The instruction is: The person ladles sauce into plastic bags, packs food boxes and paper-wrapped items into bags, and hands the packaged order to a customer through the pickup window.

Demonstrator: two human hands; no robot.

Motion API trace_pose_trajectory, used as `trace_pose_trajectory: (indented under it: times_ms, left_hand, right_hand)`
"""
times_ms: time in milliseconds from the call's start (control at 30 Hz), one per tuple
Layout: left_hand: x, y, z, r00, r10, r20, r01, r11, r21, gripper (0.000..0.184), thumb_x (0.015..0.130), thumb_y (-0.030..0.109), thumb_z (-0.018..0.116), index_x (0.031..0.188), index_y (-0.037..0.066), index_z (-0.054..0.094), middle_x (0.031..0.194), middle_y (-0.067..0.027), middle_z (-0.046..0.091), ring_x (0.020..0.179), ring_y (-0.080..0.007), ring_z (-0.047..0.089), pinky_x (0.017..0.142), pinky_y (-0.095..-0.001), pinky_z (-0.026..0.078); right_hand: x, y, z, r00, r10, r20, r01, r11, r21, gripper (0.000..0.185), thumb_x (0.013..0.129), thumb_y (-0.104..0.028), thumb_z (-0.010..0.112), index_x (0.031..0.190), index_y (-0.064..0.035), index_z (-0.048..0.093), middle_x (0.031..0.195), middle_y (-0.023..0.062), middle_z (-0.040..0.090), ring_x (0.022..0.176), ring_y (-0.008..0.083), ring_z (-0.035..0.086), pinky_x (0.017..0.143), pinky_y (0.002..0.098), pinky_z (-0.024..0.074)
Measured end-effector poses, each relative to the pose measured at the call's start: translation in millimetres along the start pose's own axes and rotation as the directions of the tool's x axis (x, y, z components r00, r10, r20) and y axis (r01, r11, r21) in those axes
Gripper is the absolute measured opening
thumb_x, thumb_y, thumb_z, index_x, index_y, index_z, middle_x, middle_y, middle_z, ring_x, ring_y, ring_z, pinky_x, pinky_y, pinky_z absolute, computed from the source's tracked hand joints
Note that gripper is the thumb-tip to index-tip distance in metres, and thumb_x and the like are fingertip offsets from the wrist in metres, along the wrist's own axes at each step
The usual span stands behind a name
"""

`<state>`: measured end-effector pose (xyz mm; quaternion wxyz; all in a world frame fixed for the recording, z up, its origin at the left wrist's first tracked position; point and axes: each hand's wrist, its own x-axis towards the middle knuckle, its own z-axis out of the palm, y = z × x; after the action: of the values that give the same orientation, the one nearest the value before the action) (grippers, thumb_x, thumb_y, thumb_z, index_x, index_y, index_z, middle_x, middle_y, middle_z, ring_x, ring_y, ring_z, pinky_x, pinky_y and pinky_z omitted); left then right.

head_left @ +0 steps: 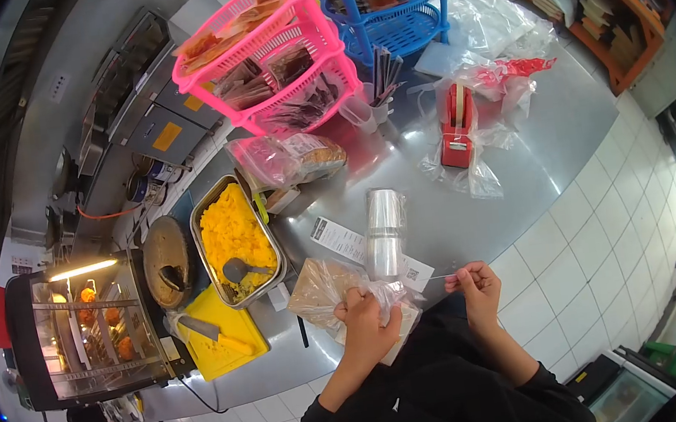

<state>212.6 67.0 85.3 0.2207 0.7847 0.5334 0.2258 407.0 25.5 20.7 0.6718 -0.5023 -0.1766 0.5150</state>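
Observation:
My left hand (370, 324) is closed on the gathered top of a clear plastic bag (330, 272). Inside the bag is a brown box-like package, partly covered by my hand. To the right, my right hand (479, 291) pinches a thin pale strip (437, 277) that stretches toward the bag; I cannot tell whether it is tape or string. Just beyond my left hand stand clear plastic cups or lidded containers (385, 230), wrapped together. A printed receipt (340, 240) lies beside them, and a paper with a square code (417, 272) shows behind the bag.
A red tape dispenser (456, 135) sits on the steel table (535, 180) among crumpled plastic bags. At left are a metal pan (280, 269) of yellow food, a yellow cutting board (234, 356) with a knife (214, 333), and a heated display case (89, 331). Pink baskets (272, 31) and a blue rack (392, 30) stand behind.

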Motion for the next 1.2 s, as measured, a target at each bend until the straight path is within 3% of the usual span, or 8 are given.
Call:
trace_pose_trajectory:
  times_ms: [333, 500, 633, 700, 833, 933, 1100, 1200]
  left_hand:
    - [-6, 5, 6, 0.999, 0.019, 0.039, -0.026, 0.98, 0.197, 0.024, 0.077, 0.026, 0.069, 0.089, 0.006, 0.068, 0.08, -0.0082, 0.064, 0.093, -0.0228, 0.048, 0.082, -0.0429, 0.025]
    - [-8, -9, -3, 0.959, -0.244, 0.142, 0.282, 0.814, -0.507, 0.021, 0.081, 0.016, 0.064, 0.1, 0.01, 0.07, 0.097, 0.0003, 0.069, 0.098, -0.0167, 0.05, 0.09, -0.0375, 0.024]
    - [-12, -20, -15, 0.944, -0.189, 0.272, 0.314, 0.769, -0.557, 0.026, 0.081, 0.01, 0.056, 0.104, 0.011, 0.068, 0.11, -0.0015, 0.066, 0.105, -0.0155, 0.05, 0.093, -0.0355, 0.023]
    - [-2, -10, -30, 0.969, 0.047, 0.242, 0.069, 0.891, -0.448, 0.031, 0.08, 0.007, 0.048, 0.105, 0.01, 0.068, 0.107, -0.0041, 0.065, 0.101, -0.0173, 0.051, 0.093, -0.0347, 0.023]
    - [-9, -34, -25, 0.965, 0.038, 0.258, 0.085, 0.889, -0.449, 0.029, 0.079, 0.007, 0.046, 0.099, 0.006, 0.067, 0.098, -0.0075, 0.063, 0.096, -0.0208, 0.052, 0.092, -0.0365, 0.025]
    - [1, -24, -38, 0.91, -0.022, 0.415, 0.098, 0.981, -0.164, 0.034, 0.08, 0.005, 0.043, 0.104, 0.007, 0.066, 0.105, -0.01, 0.063, 0.107, -0.0252, 0.052, 0.096, -0.0372, 0.027]
    - [14, -15, -37, 0.881, 0.006, 0.473, 0.0, 1.0, -0.013, 0.009, 0.078, 0.009, 0.053, 0.079, 0.003, 0.061, 0.079, -0.0115, 0.057, 0.091, -0.0284, 0.052, 0.084, -0.0411, 0.033]
    - [15, -15, -40, 0.904, 0.048, 0.424, -0.077, 0.996, 0.051, 0.016, 0.076, 0.005, 0.058, 0.09, 0.004, 0.064, 0.093, -0.0114, 0.06, 0.091, -0.0299, 0.053, 0.084, -0.0409, 0.039]
  right_hand:
    - [-9, 3, 1, 1.0, 0.021, 0.015, -0.02, 1.0, -0.007, 0.011, 0.092, -0.007, 0.057, 0.089, 0.0023, 0.055, 0.079, 0.0145, 0.066, 0.068, 0.0171, 0.064, 0.065, 0.0285, 0.0545]
    - [-19, 5, 9, 0.995, 0.081, 0.049, -0.086, 0.992, 0.093, 0.01, 0.091, -0.007, 0.058, 0.09, 0.0032, 0.055, 0.08, 0.0153, 0.066, 0.069, 0.0179, 0.065, 0.067, 0.0286, 0.0549]
    - [-21, 11, 16, 0.992, 0.119, 0.051, -0.124, 0.986, 0.108, 0.011, 0.092, -0.008, 0.058, 0.089, 0.0022, 0.055, 0.08, 0.015, 0.066, 0.068, 0.0172, 0.065, 0.067, 0.0281, 0.0549]
    - [-21, 14, 22, 0.991, 0.12, 0.066, -0.126, 0.987, 0.095, 0.011, 0.093, -0.009, 0.057, 0.09, 0.0015, 0.055, 0.08, 0.0147, 0.066, 0.067, 0.0165, 0.065, 0.066, 0.028, 0.0548]
    - [-24, 18, 36, 0.968, 0.17, 0.184, -0.194, 0.973, 0.124, 0.009, 0.092, -0.007, 0.056, 0.09, 0.0017, 0.055, 0.081, 0.0137, 0.066, 0.07, 0.0164, 0.065, 0.068, 0.0281, 0.055]
    - [-24, 21, 42, 0.95, 0.161, 0.269, -0.198, 0.973, 0.117, 0.006, 0.092, -0.004, 0.056, 0.091, 0.0018, 0.055, 0.081, 0.0126, 0.066, 0.073, 0.0161, 0.065, 0.071, 0.0283, 0.0551]
    - [-26, 17, 48, 0.914, 0.128, 0.385, -0.183, 0.977, 0.108, 0.007, 0.092, -0.004, 0.056, 0.092, 0.0026, 0.054, 0.082, 0.0113, 0.066, 0.076, 0.0152, 0.065, 0.071, 0.0286, 0.0547]
    - [-30, 13, 52, 0.927, 0.115, 0.356, -0.161, 0.982, 0.102, 0.005, 0.09, -0.004, 0.06, 0.091, 0.0013, 0.058, 0.082, 0.0132, 0.067, 0.074, 0.0175, 0.066, 0.07, 0.0286, 0.0535]
